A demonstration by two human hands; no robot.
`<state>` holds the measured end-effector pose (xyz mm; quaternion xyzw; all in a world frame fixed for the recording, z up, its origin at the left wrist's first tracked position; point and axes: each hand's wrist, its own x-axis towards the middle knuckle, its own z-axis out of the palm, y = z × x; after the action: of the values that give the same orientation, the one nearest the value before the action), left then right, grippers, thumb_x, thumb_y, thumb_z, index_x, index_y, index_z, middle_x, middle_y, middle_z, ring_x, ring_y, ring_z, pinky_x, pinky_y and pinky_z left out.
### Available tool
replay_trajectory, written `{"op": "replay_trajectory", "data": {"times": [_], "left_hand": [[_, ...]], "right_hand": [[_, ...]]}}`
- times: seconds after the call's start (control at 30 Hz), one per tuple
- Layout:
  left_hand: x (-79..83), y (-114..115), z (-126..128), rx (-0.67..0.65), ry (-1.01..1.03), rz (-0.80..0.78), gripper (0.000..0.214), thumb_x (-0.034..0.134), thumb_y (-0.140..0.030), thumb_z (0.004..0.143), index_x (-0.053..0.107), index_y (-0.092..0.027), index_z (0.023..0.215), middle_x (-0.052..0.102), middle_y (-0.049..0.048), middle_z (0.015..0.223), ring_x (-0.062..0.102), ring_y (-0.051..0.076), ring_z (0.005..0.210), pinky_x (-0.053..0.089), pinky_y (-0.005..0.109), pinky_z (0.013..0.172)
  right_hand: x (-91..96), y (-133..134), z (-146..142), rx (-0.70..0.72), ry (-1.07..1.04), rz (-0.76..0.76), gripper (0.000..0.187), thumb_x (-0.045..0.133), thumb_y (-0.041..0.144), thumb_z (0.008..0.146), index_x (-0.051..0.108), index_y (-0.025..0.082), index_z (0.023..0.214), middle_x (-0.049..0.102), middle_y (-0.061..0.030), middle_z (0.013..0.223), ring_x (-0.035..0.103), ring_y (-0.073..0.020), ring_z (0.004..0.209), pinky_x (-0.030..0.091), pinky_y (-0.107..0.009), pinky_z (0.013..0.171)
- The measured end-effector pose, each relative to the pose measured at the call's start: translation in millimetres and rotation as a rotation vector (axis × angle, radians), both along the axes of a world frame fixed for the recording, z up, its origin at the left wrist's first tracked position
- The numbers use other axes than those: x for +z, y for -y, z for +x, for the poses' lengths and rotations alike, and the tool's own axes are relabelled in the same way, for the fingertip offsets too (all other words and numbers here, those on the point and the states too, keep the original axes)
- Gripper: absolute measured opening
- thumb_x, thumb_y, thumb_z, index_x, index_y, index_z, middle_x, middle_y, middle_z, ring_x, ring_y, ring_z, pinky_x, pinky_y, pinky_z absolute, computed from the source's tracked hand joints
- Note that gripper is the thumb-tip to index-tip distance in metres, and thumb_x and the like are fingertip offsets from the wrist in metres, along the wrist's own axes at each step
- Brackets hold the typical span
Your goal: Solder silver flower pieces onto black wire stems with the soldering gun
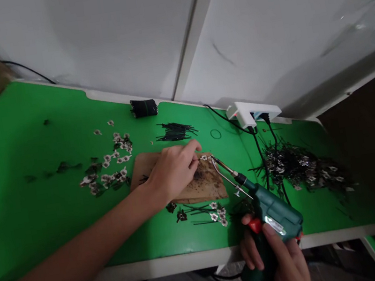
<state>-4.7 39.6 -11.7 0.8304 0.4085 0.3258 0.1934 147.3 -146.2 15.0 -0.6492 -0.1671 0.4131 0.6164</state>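
My right hand (286,258) grips a green soldering gun (276,209) by its handle, with a finger at the red trigger (255,225). Its tip and the thin curved feed tube meet beside a small silvery metal tab (205,157). My left hand (176,170) is closed in a pinch over the brown board (212,186), whose surface is scorched. From its fingertips a thin dark wire, mostly hidden, appears to reach the tab. In front of the board lie several black wires (200,208) with metal tabs (222,215) at their right ends.
Loose tabs (108,177) are scattered to the left on the green tabletop (45,229). Cut wires (175,131) and a bound wire bundle (144,108) lie behind the board. On the right are a heap of tabbed wires (298,165), a white power strip (254,111) and black cords.
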Motion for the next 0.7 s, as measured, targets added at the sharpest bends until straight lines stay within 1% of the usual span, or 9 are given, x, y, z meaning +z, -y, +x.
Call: {"op": "replay_trajectory", "data": {"times": [0.07,0.13,0.23,0.33,0.4,0.5,0.7], "left_hand": [[-0.4,0.3,-0.1,0.0,-0.003,0.009,0.023,0.065,-0.005,0.082,0.062,-0.019,0.1,0.074,-0.0034,0.077,0.072,0.015,0.069,0.05,0.025,0.064],[-1.1,0.3,-0.3,0.001,-0.002,0.02,0.023,0.066,-0.005,0.082,0.062,-0.019,0.1,0.074,-0.0035,0.076,0.072,0.015,0.068,0.051,0.025,0.063],[-2.0,0.1,-0.5,0.006,0.002,0.032,0.023,0.066,-0.006,0.082,0.062,-0.018,0.101,0.074,-0.0034,0.076,0.072,0.015,0.068,0.051,0.024,0.063],[-2.6,-0.2,-0.7,0.006,0.003,0.032,0.023,0.065,-0.007,0.083,0.062,-0.019,0.102,0.074,-0.0032,0.076,0.072,0.015,0.068,0.051,0.024,0.063],[-3.0,-0.4,-0.8,0.005,-0.002,0.028,0.023,0.066,-0.007,0.083,0.062,-0.019,0.102,0.074,-0.0029,0.077,0.072,0.015,0.069,0.051,0.024,0.064],[-3.1,-0.4,-0.9,0.0,-0.019,-0.001,0.022,0.065,-0.007,0.084,0.062,-0.018,0.103,0.074,-0.0022,0.078,0.072,0.016,0.07,0.052,0.026,0.065],[-2.7,-0.2,-0.7,0.0,-0.048,-0.039,0.02,0.064,-0.009,0.086,0.062,-0.018,0.104,0.074,-0.0005,0.079,0.072,0.018,0.072,0.052,0.028,0.067]], "right_hand": [[-1.0,-0.4,-1.5,-0.01,0.006,0.002,0.021,0.076,0.039,0.083,0.069,0.019,0.09,0.072,-0.0062,0.094,0.039,-0.0038,0.043,0.036,-0.024,0.043],[-1.9,-1.1,-2.6,-0.014,0.005,-0.003,0.023,0.077,0.039,0.082,0.069,0.019,0.09,0.073,-0.0062,0.09,0.041,-0.0051,0.042,0.037,-0.025,0.043],[-2.0,-2.7,-4.2,0.011,0.022,-0.031,0.026,0.078,0.041,0.081,0.069,0.019,0.092,0.069,-0.0031,0.074,0.045,-0.0087,0.043,0.037,-0.026,0.044],[-1.9,-4.4,-5.8,0.041,0.069,-0.048,0.029,0.079,0.044,0.081,0.067,0.019,0.09,0.059,0.0022,0.059,0.046,-0.0108,0.044,0.038,-0.026,0.045],[-2.2,-5.4,-6.7,0.042,0.104,-0.057,0.031,0.08,0.046,0.08,0.065,0.019,0.088,0.057,0.0034,0.057,0.046,-0.0108,0.044,0.038,-0.026,0.045],[-2.4,-6.3,-8.3,0.033,0.124,-0.074,0.034,0.08,0.048,0.078,0.064,0.02,0.087,0.059,0.0033,0.059,0.046,-0.0107,0.044,0.039,-0.026,0.045],[-2.3,-5.7,-9.0,0.042,0.13,-0.112,0.032,0.08,0.047,0.08,0.063,0.02,0.086,0.058,0.0034,0.058,0.046,-0.0109,0.045,0.039,-0.026,0.045]]}}
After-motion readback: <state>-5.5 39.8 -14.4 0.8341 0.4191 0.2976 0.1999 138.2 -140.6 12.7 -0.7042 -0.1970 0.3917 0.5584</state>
